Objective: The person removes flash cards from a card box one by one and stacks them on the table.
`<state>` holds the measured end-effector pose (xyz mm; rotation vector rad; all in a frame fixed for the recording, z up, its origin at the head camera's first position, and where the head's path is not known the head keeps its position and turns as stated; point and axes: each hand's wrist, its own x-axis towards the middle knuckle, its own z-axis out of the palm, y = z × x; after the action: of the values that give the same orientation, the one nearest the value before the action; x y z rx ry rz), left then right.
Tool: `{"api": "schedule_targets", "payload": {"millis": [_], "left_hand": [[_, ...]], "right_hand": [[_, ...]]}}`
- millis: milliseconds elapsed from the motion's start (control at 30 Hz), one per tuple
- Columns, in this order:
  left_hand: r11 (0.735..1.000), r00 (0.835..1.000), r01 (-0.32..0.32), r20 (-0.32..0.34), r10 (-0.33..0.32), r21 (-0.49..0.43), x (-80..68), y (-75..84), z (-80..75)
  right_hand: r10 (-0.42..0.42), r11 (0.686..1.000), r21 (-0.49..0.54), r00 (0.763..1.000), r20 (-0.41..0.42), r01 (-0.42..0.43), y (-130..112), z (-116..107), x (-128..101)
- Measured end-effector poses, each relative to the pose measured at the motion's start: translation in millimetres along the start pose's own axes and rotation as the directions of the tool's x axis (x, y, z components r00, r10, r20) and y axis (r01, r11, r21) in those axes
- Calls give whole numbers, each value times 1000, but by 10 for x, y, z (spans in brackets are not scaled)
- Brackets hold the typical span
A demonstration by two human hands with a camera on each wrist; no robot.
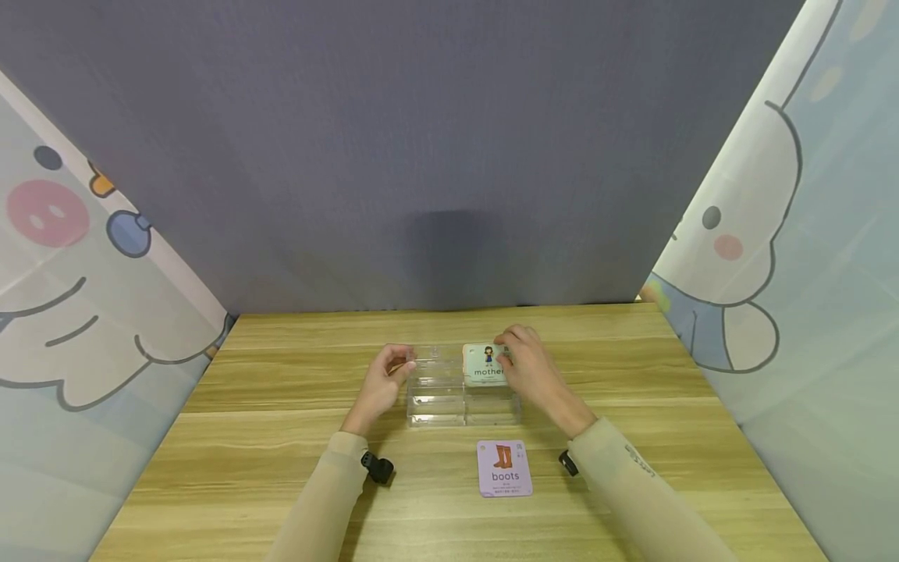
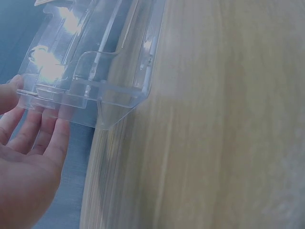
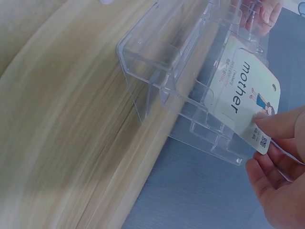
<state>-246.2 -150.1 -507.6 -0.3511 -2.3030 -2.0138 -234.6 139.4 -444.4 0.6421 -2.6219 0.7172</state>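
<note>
A clear plastic tiered card rack (image 1: 435, 403) stands on the table, with two columns of stepped slots. My left hand (image 1: 380, 382) grips its left side, thumb on the edge and fingers behind, as the left wrist view (image 2: 33, 157) shows. A pale green flashcard reading "mother" (image 3: 238, 93) sits tilted in an upper slot of the right column. Its upper right corner is pinched by my right hand (image 1: 531, 373), with the thumb over the front. The card's lower edge shows through the clear front lip of the slot.
In front of the rack, a purple "boots" flashcard (image 1: 505, 485) lies face up on the wooden table (image 1: 267, 437). A dark grey panel (image 1: 435, 156) rises behind the table, and cartoon-printed curtains (image 1: 744, 172) hang at both sides.
</note>
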Motion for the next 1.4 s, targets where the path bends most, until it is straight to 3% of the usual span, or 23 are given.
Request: {"api": "schedule_targets", "payload": {"millis": [1400], "left_hand": [[1000,1000,9,-12,-9,-14,6,-17,8]], "right_hand": [[44,999,7,999,31,-44,-15,-47,29]]}}
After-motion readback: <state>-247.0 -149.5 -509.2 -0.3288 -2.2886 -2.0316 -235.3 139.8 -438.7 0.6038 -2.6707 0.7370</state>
